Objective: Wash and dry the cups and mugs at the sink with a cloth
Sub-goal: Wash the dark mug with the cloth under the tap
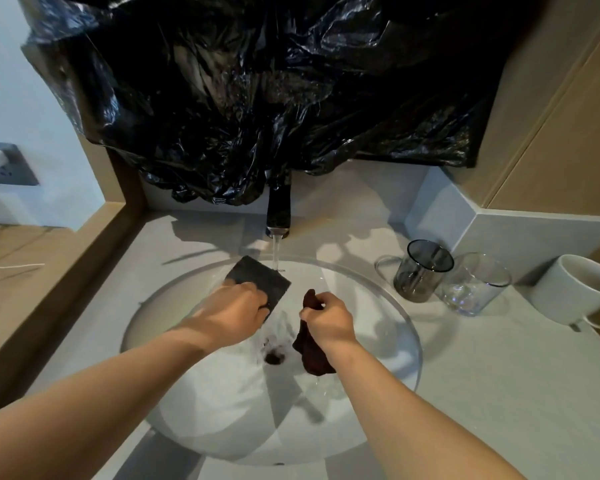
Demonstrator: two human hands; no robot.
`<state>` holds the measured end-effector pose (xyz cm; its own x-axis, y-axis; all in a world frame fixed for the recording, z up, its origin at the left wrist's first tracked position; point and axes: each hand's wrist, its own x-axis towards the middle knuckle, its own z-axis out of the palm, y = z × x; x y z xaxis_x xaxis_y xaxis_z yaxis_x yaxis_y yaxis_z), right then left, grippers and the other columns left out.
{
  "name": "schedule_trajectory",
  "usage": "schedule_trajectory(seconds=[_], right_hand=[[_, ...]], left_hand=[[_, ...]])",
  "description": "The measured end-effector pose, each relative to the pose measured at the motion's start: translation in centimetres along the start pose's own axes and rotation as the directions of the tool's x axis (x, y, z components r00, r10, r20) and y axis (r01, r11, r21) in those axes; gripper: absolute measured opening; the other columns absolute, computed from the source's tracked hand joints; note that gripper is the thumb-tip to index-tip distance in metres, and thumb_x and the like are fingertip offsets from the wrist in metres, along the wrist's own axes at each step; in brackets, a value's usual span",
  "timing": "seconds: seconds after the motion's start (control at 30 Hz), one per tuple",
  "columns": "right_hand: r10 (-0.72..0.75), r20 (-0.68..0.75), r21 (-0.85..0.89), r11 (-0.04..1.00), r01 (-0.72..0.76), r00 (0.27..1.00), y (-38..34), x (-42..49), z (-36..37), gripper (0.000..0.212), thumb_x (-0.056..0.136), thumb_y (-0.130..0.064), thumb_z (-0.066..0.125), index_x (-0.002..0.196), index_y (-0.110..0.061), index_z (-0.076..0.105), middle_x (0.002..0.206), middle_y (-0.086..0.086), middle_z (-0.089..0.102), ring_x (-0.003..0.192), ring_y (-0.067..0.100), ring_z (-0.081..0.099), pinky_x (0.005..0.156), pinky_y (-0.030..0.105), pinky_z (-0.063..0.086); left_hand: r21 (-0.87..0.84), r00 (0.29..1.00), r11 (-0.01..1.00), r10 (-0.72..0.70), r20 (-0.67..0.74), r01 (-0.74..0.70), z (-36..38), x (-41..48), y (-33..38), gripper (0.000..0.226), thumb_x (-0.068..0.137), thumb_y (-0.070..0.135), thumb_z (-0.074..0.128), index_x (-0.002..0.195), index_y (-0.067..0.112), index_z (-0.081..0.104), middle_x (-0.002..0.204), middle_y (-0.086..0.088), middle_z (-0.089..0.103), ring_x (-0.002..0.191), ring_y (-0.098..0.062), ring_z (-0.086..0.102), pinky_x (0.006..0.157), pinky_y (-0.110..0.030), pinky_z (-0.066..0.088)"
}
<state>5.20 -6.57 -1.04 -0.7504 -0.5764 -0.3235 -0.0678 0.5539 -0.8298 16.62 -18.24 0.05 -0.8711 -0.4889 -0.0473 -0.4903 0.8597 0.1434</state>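
That black plastic (257,81) hides the faucet (278,209) top, white mug (575,289) cut off far right. The left grip (232,313) pinches a dark pad (260,278), right grip (326,320) clutches dark-red cloth (312,355).

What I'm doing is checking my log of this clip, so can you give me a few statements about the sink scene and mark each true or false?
1. Water runs from the faucet into the sink. True.
2. The left hand is empty. False: it holds the grey pad close to the stream.
3. The right hand grips the dark red cloth over the basin. True.
4. The white mug sits inside the basin. False: it stands on the counter to the right of the sink, beyond the smoky glass and the clear glass.
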Motion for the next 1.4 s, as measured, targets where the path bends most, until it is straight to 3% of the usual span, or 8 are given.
schedule_trajectory(seconds=[0.27,0.43,0.5,0.57,0.7,1.07,1.23,1.4], right_hand=[[0.036,-0.033,0.11,0.993,-0.032,0.999,-0.2,-0.4,-1.8,0.009,0.088,-0.011,0.056,0.094,-0.017,0.053,0.077,0.001,0.053,0.067,0.018,0.051,0.064,0.024,0.04],[0.056,-0.084,0.106,0.993,-0.047,0.995,0.1,-0.6,-3.2,0.011,0.086,-0.011,0.056,0.097,-0.015,0.057,0.076,0.004,0.056,0.063,0.016,0.051,0.058,0.024,0.04],[0.062,-0.092,0.106,0.993,-0.052,0.994,0.3,-0.5,-3.4,0.015,0.086,-0.011,0.057,0.1,-0.015,0.058,0.073,0.001,0.054,0.062,0.014,0.05,0.062,0.024,0.039],[0.073,-0.095,0.115,0.991,-0.062,0.993,0.4,-0.6,-3.6,0.015,0.086,-0.011,0.058,0.1,-0.015,0.059,0.072,0.0,0.054,0.065,0.017,0.051,0.063,0.024,0.039],[0.075,-0.092,0.131,0.989,-0.063,0.993,0.3,-0.8,-3.7,0.01,0.086,-0.009,0.057,0.095,-0.014,0.057,0.07,0.002,0.054,0.06,0.015,0.05,0.049,0.018,0.04],[0.042,-0.049,0.124,0.992,-0.036,0.998,-1.0,-1.4,-2.6,0.011,0.088,-0.01,0.058,0.096,-0.016,0.054,0.074,0.001,0.053,0.061,0.008,0.048,0.048,0.015,0.036],[0.048,-0.023,0.116,0.992,-0.045,0.999,-1.0,-1.9,-2.1,0.015,0.087,-0.01,0.058,0.1,-0.016,0.055,0.087,0.005,0.056,0.08,0.023,0.053,0.071,0.025,0.041],[0.055,-0.006,0.051,0.997,-0.054,0.998,-0.6,-2.4,-2.4,0.013,0.086,-0.011,0.056,0.098,-0.015,0.056,0.082,0.004,0.058,0.067,0.015,0.053,0.059,0.024,0.043]], left_hand=[[0.215,0.991,0.967,0.131,0.039,-0.136,0.3,1.2,0.8,0.028,0.099,0.012,0.038,0.117,0.014,0.059,0.114,-0.004,0.059,0.106,-0.026,0.053,0.092,-0.04,0.04],[-0.237,0.993,0.964,-0.11,0.049,0.119,-0.6,3.0,2.1,0.036,0.103,0.03,0.032,0.113,0.008,0.057,0.097,-0.008,0.054,0.091,-0.023,0.05,0.085,-0.036,0.041],[-0.509,0.961,0.815,-0.244,0.131,0.276,-0.9,3.9,2.0,0.039,0.103,0.035,0.029,0.102,0.008,0.056,0.085,-0.006,0.05,0.082,-0.022,0.048,0.077,-0.035,0.045],[-0.782,0.879,0.435,-0.377,0.293,0.447,-0.8,4.2,1.9,0.036,0.102,0.036,0.034,0.08,0.012,0.05,0.071,-0.003,0.045,0.064,-0.02,0.048,0.055,-0.027,0.05],[-0.815,0.737,-0.236,-0.348,0.579,0.529,-0.6,3.9,1.1,0.042,0.102,0.034,0.039,0.065,0.015,0.039,0.06,-0.002,0.034,0.057,-0.017,0.038,0.043,-0.017,0.043],[-0.486,0.626,-0.823,-0.218,0.749,0.294,-2.0,2.6,-0.3,0.021,0.096,0.008,0.036,0.077,0.007,0.046,0.044,-0.003,0.039,0.063,-0.005,0.044,0.04,-0.031,0.052],[-0.617,0.627,-0.67,-0.282,0.726,0.413,-2.2,1.7,0.2,0.018,0.096,0.005,0.043,0.079,0.007,0.045,0.054,-0.002,0.037,0.053,-0.007,0.036,0.044,-0.036,0.056],[-0.699,0.675,0.061,-0.332,0.659,0.712,-1.5,0.2,0.7,0.033,0.099,0.022,0.042,0.069,0.01,0.044,0.061,-0.004,0.038,0.057,-0.019,0.046,0.049,-0.027,0.049]])
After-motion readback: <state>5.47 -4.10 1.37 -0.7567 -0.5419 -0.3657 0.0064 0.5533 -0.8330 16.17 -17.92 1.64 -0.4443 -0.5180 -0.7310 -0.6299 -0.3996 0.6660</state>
